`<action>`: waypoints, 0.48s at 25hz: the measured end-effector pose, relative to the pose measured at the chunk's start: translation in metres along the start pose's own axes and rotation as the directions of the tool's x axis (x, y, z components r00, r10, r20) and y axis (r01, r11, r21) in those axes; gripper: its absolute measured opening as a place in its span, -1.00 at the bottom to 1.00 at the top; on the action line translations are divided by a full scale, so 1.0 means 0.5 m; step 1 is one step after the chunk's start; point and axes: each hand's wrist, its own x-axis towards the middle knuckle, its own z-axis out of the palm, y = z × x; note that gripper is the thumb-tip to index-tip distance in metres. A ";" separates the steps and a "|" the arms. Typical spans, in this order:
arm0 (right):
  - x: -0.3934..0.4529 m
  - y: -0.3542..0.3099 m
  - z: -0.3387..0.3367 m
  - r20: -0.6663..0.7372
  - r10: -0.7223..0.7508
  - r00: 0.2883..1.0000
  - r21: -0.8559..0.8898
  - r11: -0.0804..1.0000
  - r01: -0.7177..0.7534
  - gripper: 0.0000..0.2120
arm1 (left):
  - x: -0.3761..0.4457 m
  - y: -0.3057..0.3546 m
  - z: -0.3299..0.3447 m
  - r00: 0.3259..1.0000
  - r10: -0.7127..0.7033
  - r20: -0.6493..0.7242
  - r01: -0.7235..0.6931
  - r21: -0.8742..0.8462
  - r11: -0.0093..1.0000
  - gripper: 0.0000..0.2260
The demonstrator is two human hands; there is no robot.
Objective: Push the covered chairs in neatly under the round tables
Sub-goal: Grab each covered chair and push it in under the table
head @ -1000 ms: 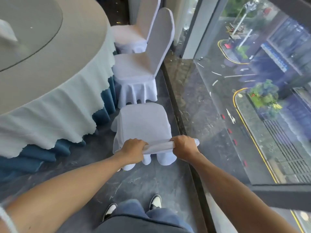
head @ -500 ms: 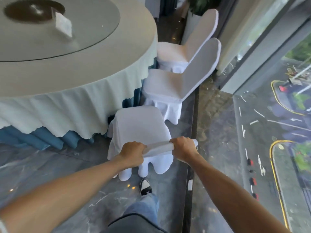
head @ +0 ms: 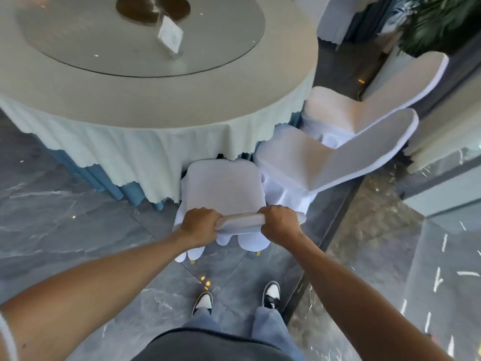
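Your left hand (head: pixel 199 225) and right hand (head: pixel 279 224) are apart, each with its fingers curled over the top edge of the chair (head: pixel 222 190) back, one near each end of that edge. The chair stands straight ahead of you, its white cover falling in scallops to the floor (head: pixel 65 225). The front of its seat meets the hanging edge of the cloth (head: pixel 145 152) on the round desk (head: pixel 161 100), so the seat sits just at the desk's rim, with most of it in the open.

To the right, a second chair (head: pixel 307 162) stands just beside yours, its seat also turned to the desk and its back leaning out toward the window (head: pixel 447 256). A third chair (head: pixel 346 110) stands behind that one, close against it.

On the desk lies a round glass turntable (head: pixel 78 43) with a dark disc (head: pixel 153 7) at its middle and a small card stand (head: pixel 170 36) near the disc. A blue skirt (head: pixel 130 191) shows below the pale cloth.

Your two shoes (head: pixel 270 294) stand on the grey marbled floor behind the chair. A plant (head: pixel 437 19) shows at the upper right.
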 end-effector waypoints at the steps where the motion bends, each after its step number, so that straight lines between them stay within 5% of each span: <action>1: 0.011 0.017 -0.007 0.017 -0.025 1.000 -0.014 1.000 0.025 -0.69 | 0.009 0.013 0.000 1.000 -0.021 0.000 0.021 -0.002 1.000 -0.83; 12: -0.003 0.174 0.017 0.093 -0.375 0.922 -0.083 0.920 0.383 -0.63 | -0.022 0.169 0.121 0.965 -0.251 -0.081 0.247 -0.056 0.967 -0.48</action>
